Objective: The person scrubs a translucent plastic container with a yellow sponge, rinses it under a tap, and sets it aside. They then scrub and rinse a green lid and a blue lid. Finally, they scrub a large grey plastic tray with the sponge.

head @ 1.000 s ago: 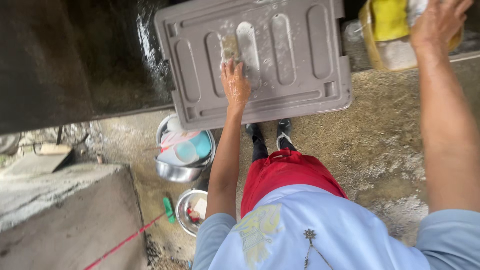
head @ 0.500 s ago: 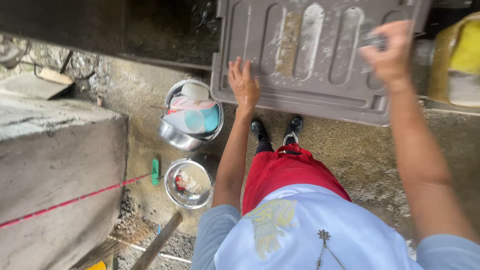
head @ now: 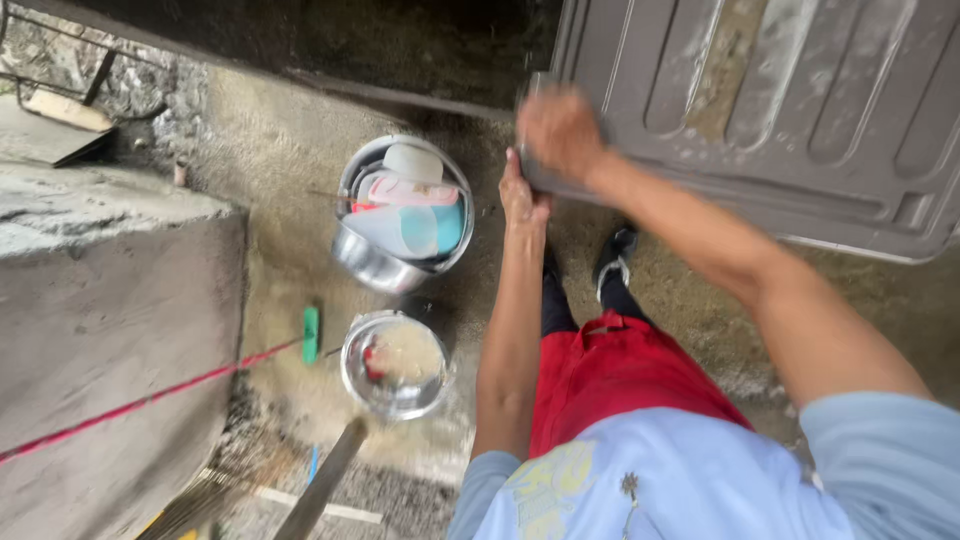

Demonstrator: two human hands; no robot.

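Wet concrete floor (head: 300, 170), both hands' grip closed on grey plastic panel (head: 800, 110)

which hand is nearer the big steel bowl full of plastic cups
Left. The left hand grips the grey plastic panel's edge just beside the steel bowl; the right hand grips the corner, higher and farther off.

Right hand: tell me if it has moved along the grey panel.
Yes. The right hand went from the grey panel's far side to its near-left corner, beside the left hand.
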